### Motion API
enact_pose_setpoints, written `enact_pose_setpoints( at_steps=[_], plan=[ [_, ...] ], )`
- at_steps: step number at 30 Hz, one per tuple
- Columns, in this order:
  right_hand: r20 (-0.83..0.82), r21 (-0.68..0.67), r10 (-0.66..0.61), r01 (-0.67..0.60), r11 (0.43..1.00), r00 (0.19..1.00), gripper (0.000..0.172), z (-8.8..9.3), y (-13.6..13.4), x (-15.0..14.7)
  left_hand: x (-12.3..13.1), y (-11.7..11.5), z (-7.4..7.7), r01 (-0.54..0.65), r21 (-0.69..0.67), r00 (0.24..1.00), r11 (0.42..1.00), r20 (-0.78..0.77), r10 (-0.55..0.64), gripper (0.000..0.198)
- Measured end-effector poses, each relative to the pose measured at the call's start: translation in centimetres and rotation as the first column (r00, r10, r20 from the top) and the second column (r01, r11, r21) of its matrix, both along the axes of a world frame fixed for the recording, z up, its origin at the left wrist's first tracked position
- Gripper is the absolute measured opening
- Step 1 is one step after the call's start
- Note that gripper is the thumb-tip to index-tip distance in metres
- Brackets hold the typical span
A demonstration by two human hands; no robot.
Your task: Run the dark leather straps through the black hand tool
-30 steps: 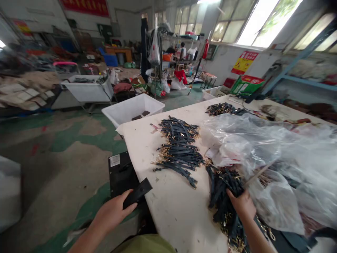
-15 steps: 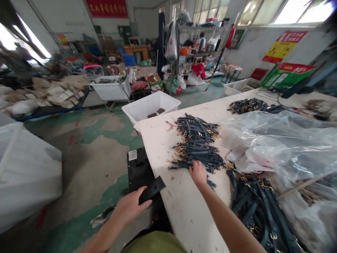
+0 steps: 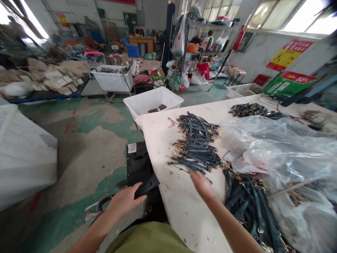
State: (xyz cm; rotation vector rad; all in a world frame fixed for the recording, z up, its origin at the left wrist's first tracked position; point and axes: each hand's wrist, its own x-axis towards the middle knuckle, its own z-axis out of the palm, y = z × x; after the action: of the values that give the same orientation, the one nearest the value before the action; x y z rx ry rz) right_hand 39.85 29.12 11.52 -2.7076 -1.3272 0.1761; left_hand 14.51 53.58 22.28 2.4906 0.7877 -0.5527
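Observation:
My left hand [image 3: 127,198] is closed around a flat black strip [image 3: 147,185] with a blunt end, just off the table's left edge. Over the table, my right hand [image 3: 200,183] pinches a thin dark strap [image 3: 184,170], its ends showing on both sides of the fingers. Just beyond it lies a pile of dark straps with gold-coloured clasps [image 3: 198,154], laid side by side in rows. A heap of longer dark straps [image 3: 250,200] with gold hardware sits to the right of my right forearm.
The pale table [image 3: 195,218] runs away to the right. Clear plastic sheeting [image 3: 284,140] covers its right side, with another strap pile [image 3: 247,109] behind. A white bin [image 3: 168,96] stands past the far left corner, a larger one [image 3: 28,158] at left. A black panel [image 3: 137,160] adjoins the edge.
My right hand has drawn back from the strap pile towards me, with a thin strap at its fingers. My left hand, with the black strip, has shifted slightly left. The view has tilted down a little.

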Motion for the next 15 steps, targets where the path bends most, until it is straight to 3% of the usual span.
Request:
enact_pose_setpoints(
  at_steps=[3, 5, 11, 15],
  plan=[
    [-0.078, -0.107, 0.191, -0.199, 0.974, 0.978, 0.035, -1.6, -1.2, -4.1, 0.6, -0.4, 0.1, 0.086, 0.002, 0.996, 0.996, -0.027, -0.086, 0.060],
    [-0.104, -0.137, 0.179, -0.192, 0.972, 0.978, 0.034, -2.1, -1.7, -5.7, 1.0, -0.7, 0.1, 0.158, 0.004, 0.986, 0.987, -0.061, -0.158, 0.060],
    [-0.093, -0.048, -0.054, 0.050, 0.998, 0.994, 0.030, -2.4, -1.6, -7.3, 3.0, -1.9, -0.7, 0.355, 0.019, 0.928, 0.935, -0.130, -0.350, 0.056],
    [-0.187, -0.021, -0.308, 0.310, 0.951, 0.933, 0.025, -3.8, -1.2, -8.1, 6.2, -4.0, -1.9, 0.478, 0.049, 0.876, 0.877, -0.105, -0.471, 0.053]
  ],
)
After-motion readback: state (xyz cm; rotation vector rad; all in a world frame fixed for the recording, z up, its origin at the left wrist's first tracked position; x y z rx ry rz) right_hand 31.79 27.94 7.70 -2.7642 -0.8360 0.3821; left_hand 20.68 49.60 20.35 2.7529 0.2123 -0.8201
